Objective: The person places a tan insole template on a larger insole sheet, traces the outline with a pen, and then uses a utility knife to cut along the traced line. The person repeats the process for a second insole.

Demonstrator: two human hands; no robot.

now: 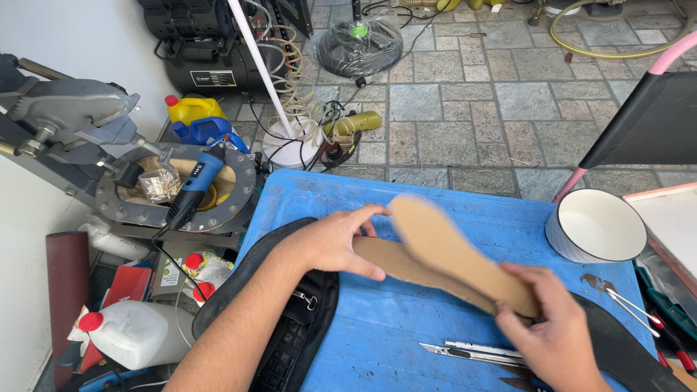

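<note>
Both grips are clenched on tan insoles: our right hand point(555, 327) pinches the heel of the upper insole point(457, 254), which tilts up toward eleven o'clock, slightly blurred. Our left hand point(335, 243) clamps the lower insole point(406, 265), lying under it over the blue desk point(377, 327). At six o'clock from the right hand sits a utility knife point(472, 353); at two o'clock, a white bowl point(595, 226). Nine o'clock: a black bag point(298, 327).
</note>
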